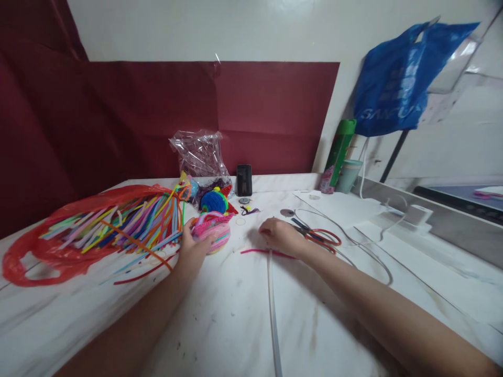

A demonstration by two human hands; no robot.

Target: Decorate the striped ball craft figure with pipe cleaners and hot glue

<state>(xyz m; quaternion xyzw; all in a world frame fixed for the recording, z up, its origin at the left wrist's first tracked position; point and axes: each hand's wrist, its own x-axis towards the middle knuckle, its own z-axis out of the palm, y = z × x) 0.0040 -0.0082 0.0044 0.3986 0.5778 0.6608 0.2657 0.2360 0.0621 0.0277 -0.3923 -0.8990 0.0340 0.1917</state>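
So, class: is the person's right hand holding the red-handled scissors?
No: the right hand lies flat on the table over a pink pipe cleaner, with the scissors just beside it.

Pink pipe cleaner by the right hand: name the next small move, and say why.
Probably close the right hand on the pink pipe cleaner and lift it. It lies flat on the white table right under that hand, seemingly not yet gripped, while the left hand already rests against the pink wrapped ball.
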